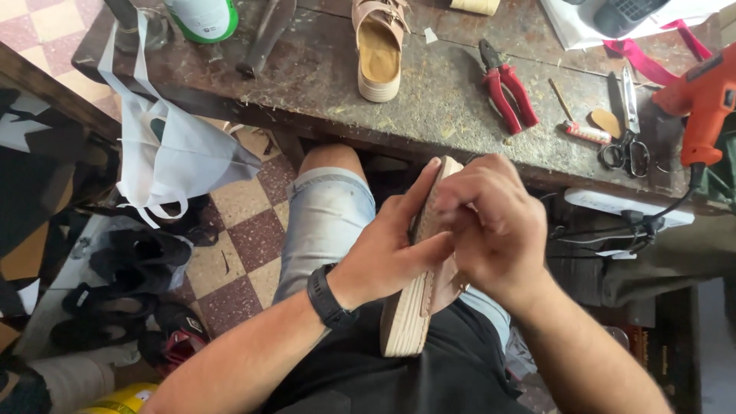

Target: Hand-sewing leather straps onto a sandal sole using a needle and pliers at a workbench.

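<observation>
— Both hands on it?

— Yes. My left hand is wrapped around the near side of the platform sandal, thumb laid across its edge, and my right hand is closed over the upper part from the other side, fingers curled on it. I hold it over my lap, above my knee, just short of the surface.

— What is the surface like?

— Dark, worn wood, scratched and dusted with pale shavings. A matching sandal lies on it, sole down, footbed up. To the right of that are red-handled pliers, then a small brush and scissors. An orange power tool sits at the right edge with its cord hanging down. A white bag hangs off the left corner.

— And the room?

— Checkered tile floor, maroon and cream. Dark shoes are piled on the left beside me.

— Which way does the sandal in your hands point?

— It stands on edge, its layered pale sole turned to my left. Its long axis runs from my lap up and away toward the surface, leaning slightly right; one end sits low by my shorts, the other rises above my fingers. I cannot tell heel from toe.
</observation>
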